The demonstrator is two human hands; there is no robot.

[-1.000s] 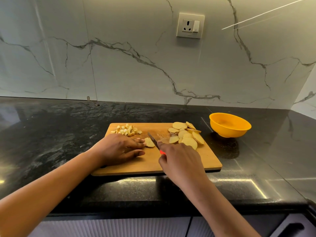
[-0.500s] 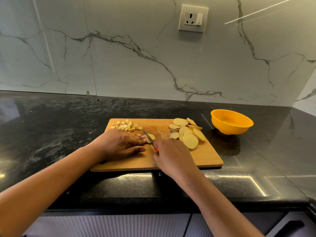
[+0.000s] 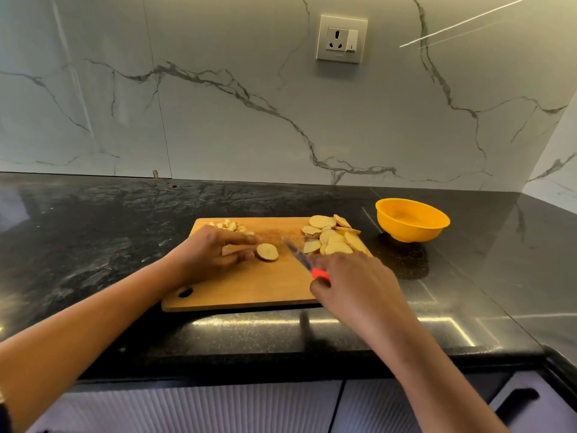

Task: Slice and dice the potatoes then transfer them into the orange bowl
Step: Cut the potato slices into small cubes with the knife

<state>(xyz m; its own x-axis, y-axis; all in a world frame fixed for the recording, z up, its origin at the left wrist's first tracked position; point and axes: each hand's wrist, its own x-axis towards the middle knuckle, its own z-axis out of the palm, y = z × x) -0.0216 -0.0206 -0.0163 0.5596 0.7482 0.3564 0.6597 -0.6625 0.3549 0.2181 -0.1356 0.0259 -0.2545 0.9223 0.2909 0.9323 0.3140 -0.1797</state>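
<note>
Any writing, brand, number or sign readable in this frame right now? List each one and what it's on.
None: no readable words, brands or numbers anywhere in this view.
Wall socket: its switch carries a small dark mark, too small to read.
Knife in the right hand: blade blurred, no marking legible.
Orange bowl, cutting board, counter: plain, no labels visible.

Potato slices [image 3: 331,237]: pale yellow rounds with brown skin edges, overlapping in loose pile at board's far right. Single slice [image 3: 267,252] lying flat mid-board, apart from pile. Diced potato [image 3: 232,226]: small pale cubes heaped at board's far left corner. Orange bowl [image 3: 412,219]: upright on counter, right of board, looks empty.
</note>
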